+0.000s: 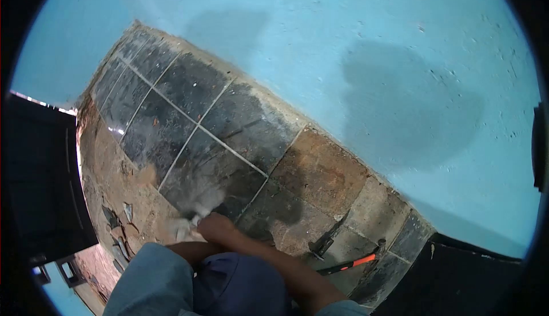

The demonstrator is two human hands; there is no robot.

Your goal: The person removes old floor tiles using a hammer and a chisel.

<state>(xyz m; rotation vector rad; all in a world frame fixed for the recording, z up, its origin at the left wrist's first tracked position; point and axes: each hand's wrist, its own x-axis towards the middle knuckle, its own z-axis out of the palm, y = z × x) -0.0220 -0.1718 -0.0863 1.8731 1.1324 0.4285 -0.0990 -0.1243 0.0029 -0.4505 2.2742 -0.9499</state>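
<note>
Right hand (214, 226) at blurred pale cloth-like thing (184, 230) by dark tiles (163, 126); looks like rubbing, needs steady contact. Can't tell either grip; left hand obscured. Shards (128, 212) left of grip, red-black tool (349, 265) right.

We seem to be in a room under repair, perhaps in a house, though we cannot tell which room. Dark square floor tiles (166, 127) with pale joints run along a light blue wall (320, 36), and beside them we see bare, rough patches (323, 170). Broken pieces (117, 230) lie on the dusty ground, a hammer (349, 264) with an orange and black handle rests on the floor, and a dark door (43, 179) stands to one side.
</note>
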